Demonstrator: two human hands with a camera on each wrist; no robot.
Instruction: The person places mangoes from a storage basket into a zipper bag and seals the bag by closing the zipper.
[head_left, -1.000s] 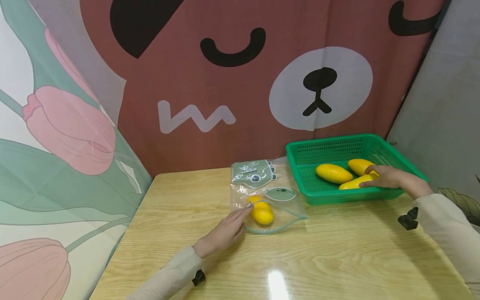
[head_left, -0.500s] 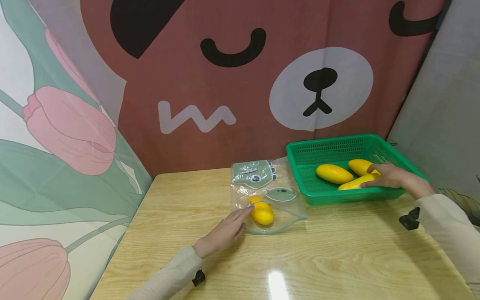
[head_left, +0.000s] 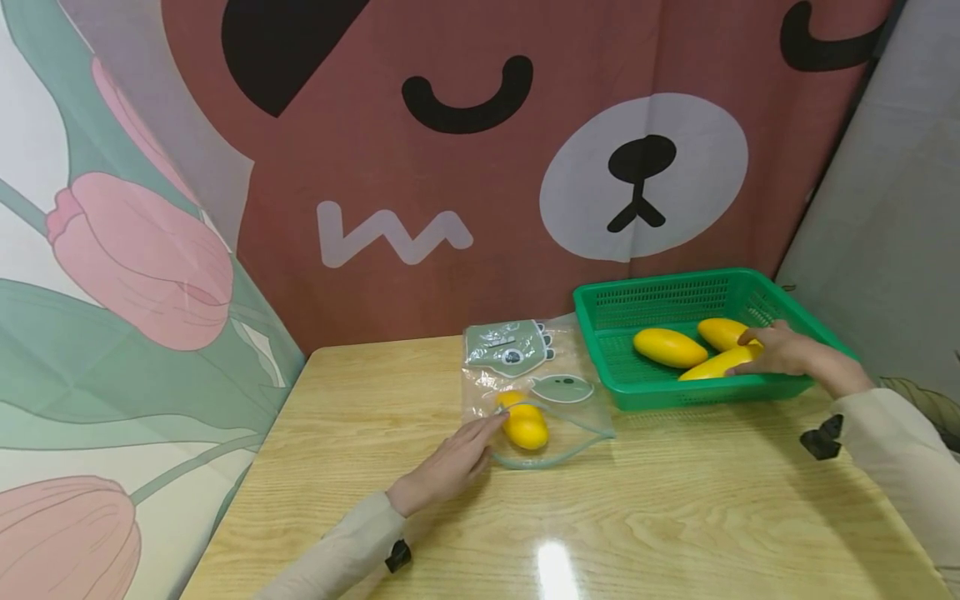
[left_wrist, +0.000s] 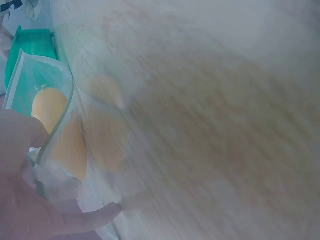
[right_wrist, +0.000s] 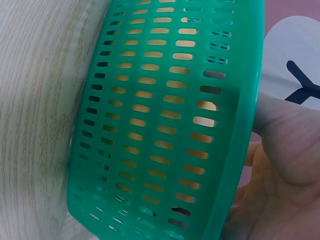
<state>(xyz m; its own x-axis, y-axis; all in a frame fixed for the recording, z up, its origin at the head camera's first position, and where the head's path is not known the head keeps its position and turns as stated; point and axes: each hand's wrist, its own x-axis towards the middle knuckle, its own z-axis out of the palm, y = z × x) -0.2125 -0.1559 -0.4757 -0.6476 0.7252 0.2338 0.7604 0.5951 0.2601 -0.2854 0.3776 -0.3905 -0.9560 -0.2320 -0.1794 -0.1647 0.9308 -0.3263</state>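
My left hand (head_left: pixel 457 458) holds the left edge of the mouth of a clear zip bag (head_left: pixel 558 421), which lies on the table with its mouth spread. Two yellow mangoes (head_left: pixel 525 427) lie inside the bag, one partly behind the other. In the left wrist view a finger is at the bag's rim (left_wrist: pixel 70 107), and another digit reaches down to the tabletop. Inside a green basket (head_left: pixel 637 398), my right hand (head_left: pixel 783 352) grips the nearest mango (head_left: pixel 716 364). The basket's wall hides most of that grip in the right wrist view. Two other mangoes (head_left: pixel 670 347) lie beside it.
The wooden table (head_left: pixel 637 517) backs onto a curtain (head_left: pixel 360 300) printed with a bear face. The basket stands at the back right, its near left corner close to the bag. A flower-patterned curtain (head_left: pixel 150 350) hangs along the left.
The mango under my right hand has shifted and turned slightly, and the right hand has risen a little. My left hand and the bag stay in place.
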